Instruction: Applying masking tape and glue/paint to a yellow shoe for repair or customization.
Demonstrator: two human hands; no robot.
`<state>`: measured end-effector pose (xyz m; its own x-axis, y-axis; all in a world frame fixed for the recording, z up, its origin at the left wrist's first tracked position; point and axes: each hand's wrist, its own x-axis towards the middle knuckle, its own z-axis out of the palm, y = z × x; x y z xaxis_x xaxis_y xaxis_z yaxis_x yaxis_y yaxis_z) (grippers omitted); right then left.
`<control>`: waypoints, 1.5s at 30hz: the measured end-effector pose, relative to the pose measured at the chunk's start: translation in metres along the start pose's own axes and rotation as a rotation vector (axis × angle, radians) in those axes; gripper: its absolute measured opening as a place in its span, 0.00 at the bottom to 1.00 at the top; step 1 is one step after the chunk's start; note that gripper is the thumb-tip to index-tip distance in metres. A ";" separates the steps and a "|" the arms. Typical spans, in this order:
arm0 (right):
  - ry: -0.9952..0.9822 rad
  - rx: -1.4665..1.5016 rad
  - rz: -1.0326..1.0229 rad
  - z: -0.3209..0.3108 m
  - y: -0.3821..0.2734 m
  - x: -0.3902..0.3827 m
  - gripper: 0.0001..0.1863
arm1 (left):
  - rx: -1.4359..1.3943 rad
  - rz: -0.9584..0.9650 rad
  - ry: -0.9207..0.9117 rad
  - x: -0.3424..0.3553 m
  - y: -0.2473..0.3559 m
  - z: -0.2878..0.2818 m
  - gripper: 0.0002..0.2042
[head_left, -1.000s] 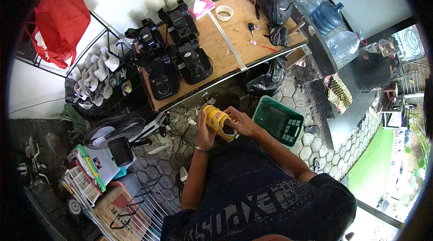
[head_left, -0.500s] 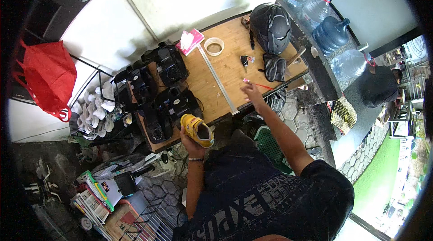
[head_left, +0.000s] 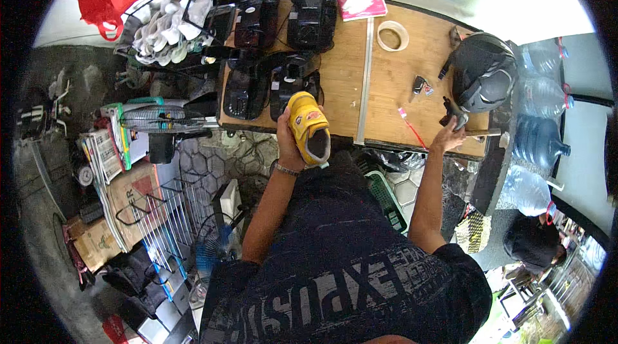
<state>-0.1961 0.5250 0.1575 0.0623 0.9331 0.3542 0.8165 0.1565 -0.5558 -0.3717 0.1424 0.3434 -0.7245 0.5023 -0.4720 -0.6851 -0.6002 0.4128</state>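
A small yellow shoe (head_left: 309, 128) with a dark opening is held in my left hand (head_left: 289, 144), in front of the table's near edge. My right hand (head_left: 449, 137) reaches over the right end of the table. Its fingers are closed on a small black and grey thing (head_left: 457, 115) whose kind I cannot make out, just below the black helmet (head_left: 484, 74). Left of that hand lies a red toothbrush (head_left: 412, 128) with a pale head. Farther back is a small bunch of keys or a fob (head_left: 421, 85).
Black machines (head_left: 244, 86) crowd the wooden table's (head_left: 341, 86) left side. A metal strip (head_left: 365, 80), a tape roll (head_left: 393, 36) and a pink tissue pack (head_left: 362, 4) lie mid-table. Water bottles (head_left: 537, 141) stand right; a fan (head_left: 161, 119) and a green basket (head_left: 384, 199) are nearer.
My right hand has moved right, from near the toothbrush to the black and grey thing, which is now tilted up. My left hand still holds the shoe. The view has turned.
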 end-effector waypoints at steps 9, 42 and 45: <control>-0.336 1.744 0.396 -0.159 -0.170 -0.028 0.20 | -0.012 0.019 -0.101 -0.003 0.061 -0.003 0.28; -1.313 0.556 -0.546 -0.214 -0.417 -0.462 0.16 | 0.855 0.793 0.023 -0.103 0.313 -0.150 0.25; -1.320 0.562 -0.516 -0.215 -0.430 -0.462 0.21 | 0.855 0.791 0.031 -0.091 0.317 -0.156 0.25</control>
<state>-0.4531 -0.0426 0.3947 -0.9418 0.3047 -0.1417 0.2518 0.3607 -0.8981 -0.5109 -0.1902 0.3956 -0.9785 0.1531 0.1385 0.1209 -0.1186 0.9856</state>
